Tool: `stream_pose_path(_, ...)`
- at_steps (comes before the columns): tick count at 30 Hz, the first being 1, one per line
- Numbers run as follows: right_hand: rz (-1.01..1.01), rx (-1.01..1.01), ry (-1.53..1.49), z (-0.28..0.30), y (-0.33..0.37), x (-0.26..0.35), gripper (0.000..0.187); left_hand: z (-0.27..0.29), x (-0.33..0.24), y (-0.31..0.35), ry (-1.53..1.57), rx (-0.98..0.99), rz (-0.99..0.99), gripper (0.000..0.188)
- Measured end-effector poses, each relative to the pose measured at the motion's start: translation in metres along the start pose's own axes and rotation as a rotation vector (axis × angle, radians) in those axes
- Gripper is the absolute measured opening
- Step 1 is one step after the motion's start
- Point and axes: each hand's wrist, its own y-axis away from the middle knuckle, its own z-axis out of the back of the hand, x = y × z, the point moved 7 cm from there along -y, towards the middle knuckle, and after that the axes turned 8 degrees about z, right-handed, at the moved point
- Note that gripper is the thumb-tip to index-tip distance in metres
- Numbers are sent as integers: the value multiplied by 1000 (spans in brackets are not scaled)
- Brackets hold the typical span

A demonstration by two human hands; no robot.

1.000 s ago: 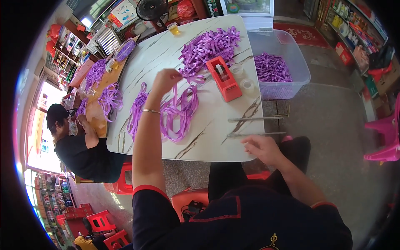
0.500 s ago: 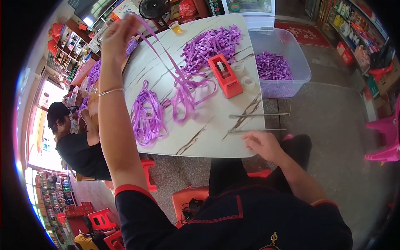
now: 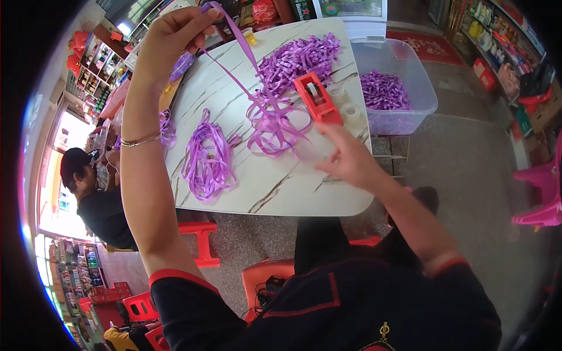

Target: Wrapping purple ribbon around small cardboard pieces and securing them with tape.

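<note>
Purple ribbon (image 3: 241,41), flat, narrow and glossy, rises in two strands from loose, crossing loops at the middle of the marbled table (image 3: 275,196) to the left hand (image 3: 177,38), raised over the far left side, thumb and fingers pinched on it. The right hand (image 3: 351,162), half open, nothing discernible in its grasp, lies just near of the red tape dispenser (image 3: 319,104). Relative to the preceding frame, the right hand has moved farther in from the near right edge; the loops lie more spread.
</note>
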Motion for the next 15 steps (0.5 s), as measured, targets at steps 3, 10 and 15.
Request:
stream_pose_path(3,22,85,182,-13,-51,-5,80,7,-2,4,18,5,-9,17)
stream_pose_path(10,227,468,215,-74,-98,-34,52,56,-27,31,52,7,-105,22)
stream_pose_path(15,-11,494,-48,-83,-90,-43,21,110,-16,50,123,-100,-36,26)
